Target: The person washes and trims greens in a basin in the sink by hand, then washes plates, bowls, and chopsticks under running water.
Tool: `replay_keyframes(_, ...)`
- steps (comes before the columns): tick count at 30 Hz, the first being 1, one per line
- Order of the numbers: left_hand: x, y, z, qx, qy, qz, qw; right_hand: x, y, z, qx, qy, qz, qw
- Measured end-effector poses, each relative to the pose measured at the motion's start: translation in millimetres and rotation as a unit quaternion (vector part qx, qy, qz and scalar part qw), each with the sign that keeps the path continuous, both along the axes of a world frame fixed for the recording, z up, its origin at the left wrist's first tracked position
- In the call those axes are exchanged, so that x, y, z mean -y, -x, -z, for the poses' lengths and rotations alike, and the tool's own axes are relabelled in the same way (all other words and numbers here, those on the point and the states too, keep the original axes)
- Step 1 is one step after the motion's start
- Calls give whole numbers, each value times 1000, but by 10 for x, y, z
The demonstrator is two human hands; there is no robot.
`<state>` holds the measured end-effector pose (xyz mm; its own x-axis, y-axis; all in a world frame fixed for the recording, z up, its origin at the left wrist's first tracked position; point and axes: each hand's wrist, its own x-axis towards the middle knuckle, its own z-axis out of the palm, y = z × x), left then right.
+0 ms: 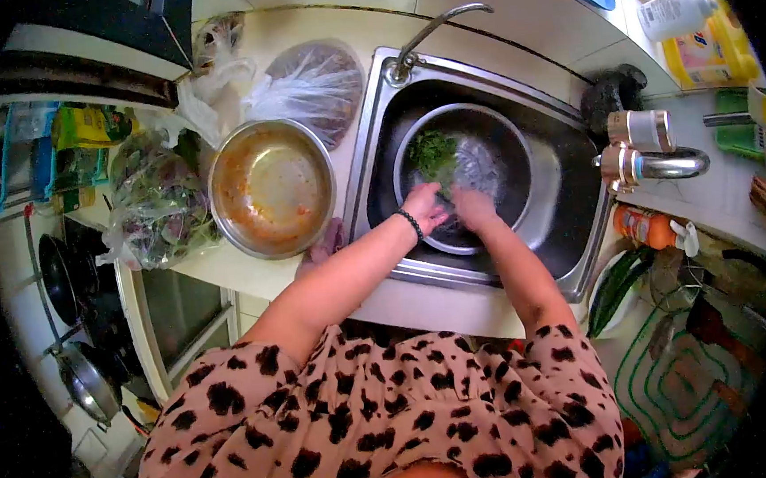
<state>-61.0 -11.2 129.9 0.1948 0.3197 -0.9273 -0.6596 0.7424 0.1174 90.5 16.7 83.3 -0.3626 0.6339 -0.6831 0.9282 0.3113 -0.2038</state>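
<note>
A bunch of leafy green herbs (pixel 432 150) lies in a round metal basin (pixel 519 145) of splashing water, set inside the steel sink (pixel 565 168). My left hand (pixel 423 208), with a dark beaded bracelet at the wrist, is over the near side of the basin, fingers curled at the lower end of the herbs. Close beside it, my right hand (pixel 472 207) is in the water and smeared by motion. Its fingertips are hidden by the splashing, so its grip does not show.
Left of the sink stands a stained metal bowl (pixel 273 184), with a plastic-covered container (pixel 314 84) behind it and a bag of purple-green vegetables (pixel 163 201) beside it. A faucet (pixel 439 31) arches at the back. To the right are an orange spray bottle (pixel 644 225) and a cucumber (pixel 617 289).
</note>
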Motion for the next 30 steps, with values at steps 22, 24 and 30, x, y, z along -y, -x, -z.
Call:
replay_keyframes(22, 135, 13, -1168, 207, -97, 19, 973, 419, -261, -2160, -469, -139, 330, 807)
replay_keyframes(24, 70, 55, -1135, 162, -106, 43, 980, 339, -244, -2381, -475, -136, 336, 802)
replay_keyframes(30, 78, 55, -1300, 136, -204, 111, 963, 167, -187, -2381, -567, -37, 332, 753)
